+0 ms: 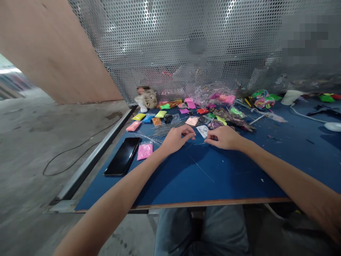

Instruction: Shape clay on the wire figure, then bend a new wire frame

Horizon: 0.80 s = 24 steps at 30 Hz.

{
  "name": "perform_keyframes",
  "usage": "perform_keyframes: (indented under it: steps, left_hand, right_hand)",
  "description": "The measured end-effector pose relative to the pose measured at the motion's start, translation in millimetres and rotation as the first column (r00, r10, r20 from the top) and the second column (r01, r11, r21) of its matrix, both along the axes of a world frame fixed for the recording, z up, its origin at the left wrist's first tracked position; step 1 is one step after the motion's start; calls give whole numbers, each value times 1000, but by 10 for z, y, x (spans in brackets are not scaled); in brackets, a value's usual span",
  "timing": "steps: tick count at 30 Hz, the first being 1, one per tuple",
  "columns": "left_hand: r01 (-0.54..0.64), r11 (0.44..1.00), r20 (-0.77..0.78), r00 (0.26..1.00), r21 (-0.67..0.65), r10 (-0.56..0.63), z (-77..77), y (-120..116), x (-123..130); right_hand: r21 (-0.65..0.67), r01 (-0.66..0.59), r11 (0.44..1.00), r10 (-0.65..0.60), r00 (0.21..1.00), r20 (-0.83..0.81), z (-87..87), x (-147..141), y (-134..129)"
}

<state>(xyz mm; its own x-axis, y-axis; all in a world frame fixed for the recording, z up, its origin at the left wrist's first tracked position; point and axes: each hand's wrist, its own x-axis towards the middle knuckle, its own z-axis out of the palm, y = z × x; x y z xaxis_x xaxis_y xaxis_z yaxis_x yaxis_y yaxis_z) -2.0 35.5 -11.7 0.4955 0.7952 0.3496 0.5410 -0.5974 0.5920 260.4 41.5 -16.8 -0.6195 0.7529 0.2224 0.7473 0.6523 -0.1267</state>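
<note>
Over the middle of the blue table (pixel 176 188), my left hand (pixel 178 138) has its fingertips pinched together around something too small to make out. My right hand (pixel 223 138) is a little to its right, with thumb and forefinger closed on the end of what looks like a thin wire (pixel 198 144). A white paper piece (pixel 202 131) lies just behind the gap between the hands. Thin metal wires (pixel 151 138) are spread to the left of my left hand. Beside them lies a pink packet (pixel 145 151).
A black phone (pixel 122 156) lies at the table's left edge. Colourful packets (pixel 161 114), clear plastic wrap (pixel 204 96) and a dark knobbly piece (pixel 237 120) lie along the back. Behind stands a perforated metal screen (pixel 170 42). A white cup-like object (pixel 291 97) stands at right.
</note>
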Motion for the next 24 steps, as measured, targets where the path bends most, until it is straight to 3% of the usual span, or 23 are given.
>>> perform_keyframes:
  steps: [5, 11, 15, 24]
  left_hand:
    - [-28, 978, -146, 988, 207, 59, 25, -42, 51]
    - [-30, 952, -171, 982, 303, 85, -17, -33, 147]
    - [-1, 958, -215, 974, 287, 66, -21, -30, 132]
    - [168, 978, -257, 957, 121, -133, -36, 3, 76]
  right_hand:
    - [58, -19, 998, 28, 988, -152, 14, -35, -37]
    - [169, -28, 985, 67, 970, -234, 61, -109, -95]
    - [210, -12, 978, 52, 981, -187, 50, -99, -57]
    - [165, -31, 986, 42, 997, -61, 104, 5, -40]
